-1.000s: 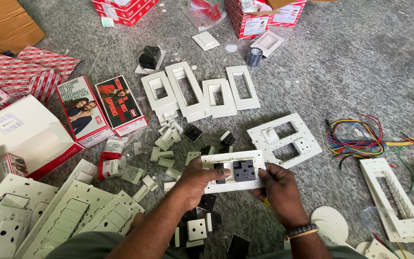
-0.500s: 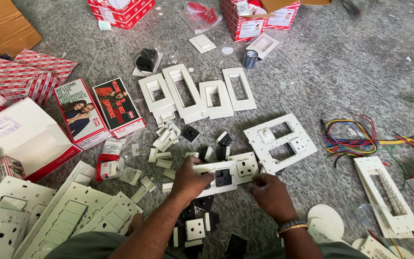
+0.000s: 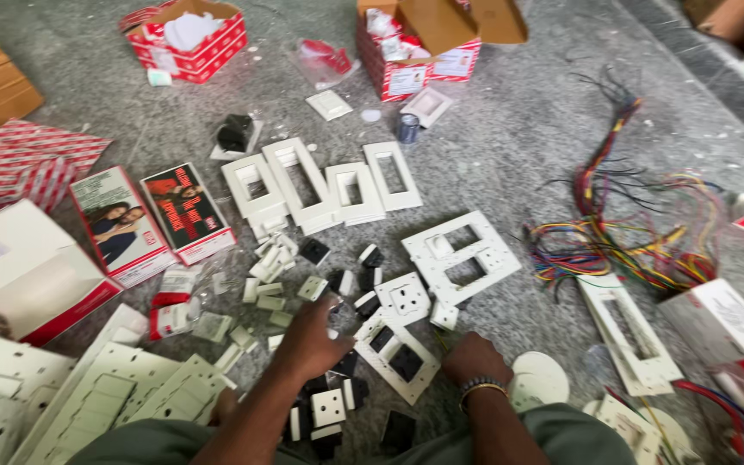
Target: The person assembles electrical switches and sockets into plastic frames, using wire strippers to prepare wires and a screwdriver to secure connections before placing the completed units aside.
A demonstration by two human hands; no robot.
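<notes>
Plate under inspection: a white switch plate (image 3: 396,351) with 2 dark square inserts, lying tilted on the grey stone floor (image 3: 527,129) just ahead of me. My left hand (image 3: 313,337) rests palm-down at its left edge, fingers stretched toward the loose parts; I cannot tell whether it grips anything. My right hand (image 3: 474,357) sits curled at the plate's right corner, touching it; whether the fingers are clamped on the edge is hidden from my view.

Immediately beyond the plate lies a white socket module (image 3: 403,296), then a larger white frame (image 3: 461,256) with 2 rectangular openings. A scatter of small white and black modules (image 3: 282,275) covers the floor to the left. Farther out, a row of 4 empty white frames (image 3: 320,185), 2 printed cartons (image 3: 152,220), and red-and-white boxes (image 3: 187,39). A tangle of coloured wires (image 3: 622,232) lies to the right.

Risk, in my judgement: the plate is held only at its edges, so a slip could tip it onto the loose pieces. Small modules lie so close together that a sweeping wrist could scatter or mix them.
</notes>
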